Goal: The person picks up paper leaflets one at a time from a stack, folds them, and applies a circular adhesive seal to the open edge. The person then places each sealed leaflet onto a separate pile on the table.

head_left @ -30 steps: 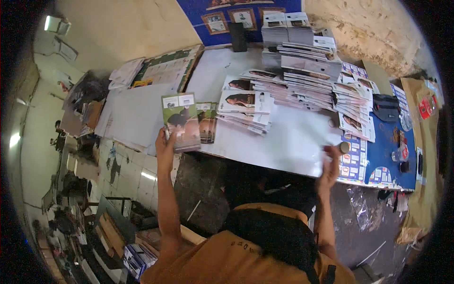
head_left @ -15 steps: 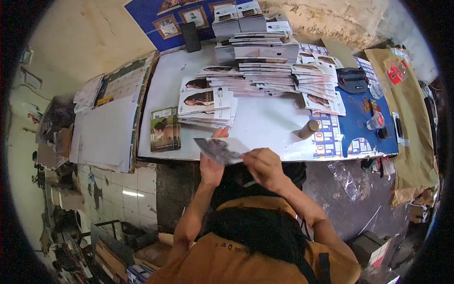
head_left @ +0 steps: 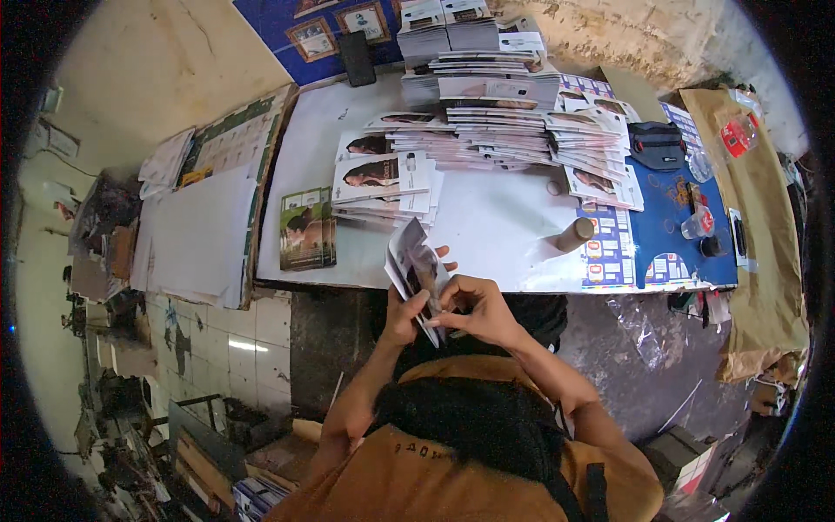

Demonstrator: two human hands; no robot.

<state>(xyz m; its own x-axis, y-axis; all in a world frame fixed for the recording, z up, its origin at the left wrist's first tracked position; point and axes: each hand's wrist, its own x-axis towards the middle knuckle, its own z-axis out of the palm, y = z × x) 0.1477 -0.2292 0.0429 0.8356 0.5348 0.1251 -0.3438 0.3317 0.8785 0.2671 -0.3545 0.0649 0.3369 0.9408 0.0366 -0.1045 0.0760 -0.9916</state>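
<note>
A thin booklet (head_left: 416,261) with a greyish picture on its page is tilted up in front of me, just off the table's near edge. My left hand (head_left: 404,320) is closed around its lower part, thumb in front and fingertips showing past its right side. With thumb and fingers pinched together, my right hand (head_left: 480,311) grips the booklet's lower right edge. Beyond the hands lies a small pile of white booklets (head_left: 383,178) with a dark-haired figure on the cover. To its left sits a stack of green booklets (head_left: 306,230).
Tall stacks of white booklets (head_left: 496,130) fill the table's back. A brown cylinder (head_left: 574,235) stands near the front edge of the white table (head_left: 500,261). Farther right are a black pouch (head_left: 657,145), a plastic cup (head_left: 698,224) and brown paper (head_left: 757,261). A dark phone (head_left: 357,59) leans at the back.
The booklet has turned from lying nearly flat to standing tilted upright. My left hand now wraps its lower part, and my right hand has shifted slightly down along its edge.
</note>
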